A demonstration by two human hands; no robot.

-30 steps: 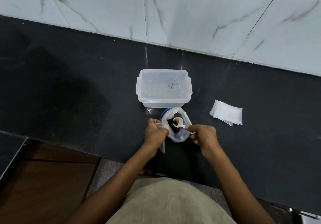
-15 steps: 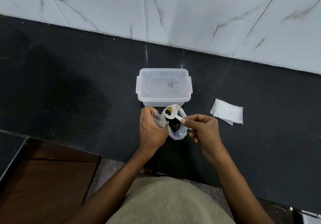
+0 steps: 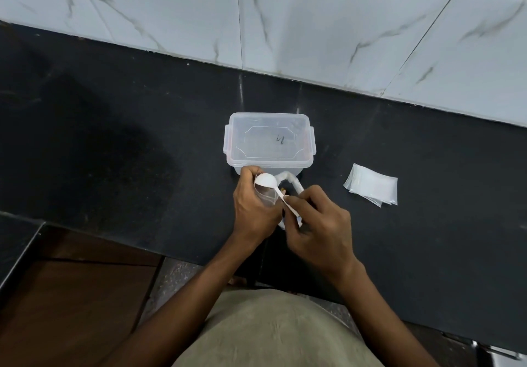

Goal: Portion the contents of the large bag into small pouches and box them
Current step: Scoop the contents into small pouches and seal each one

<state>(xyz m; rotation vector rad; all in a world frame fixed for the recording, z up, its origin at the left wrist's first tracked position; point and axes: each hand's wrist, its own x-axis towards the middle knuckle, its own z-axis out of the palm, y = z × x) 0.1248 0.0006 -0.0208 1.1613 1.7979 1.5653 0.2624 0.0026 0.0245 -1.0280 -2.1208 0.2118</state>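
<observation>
Lighting even and moderately bright. Broad soft shadow lies on the dark counter (image 3: 114,138) left of the clear box (image 3: 269,141). Faint glare behind the box. Wide-angle bending at frame edges. Focus sharp.

White spoon (image 3: 265,180), black counter (image 3: 114,138), grey-veined white tiles (image 3: 313,19).
</observation>
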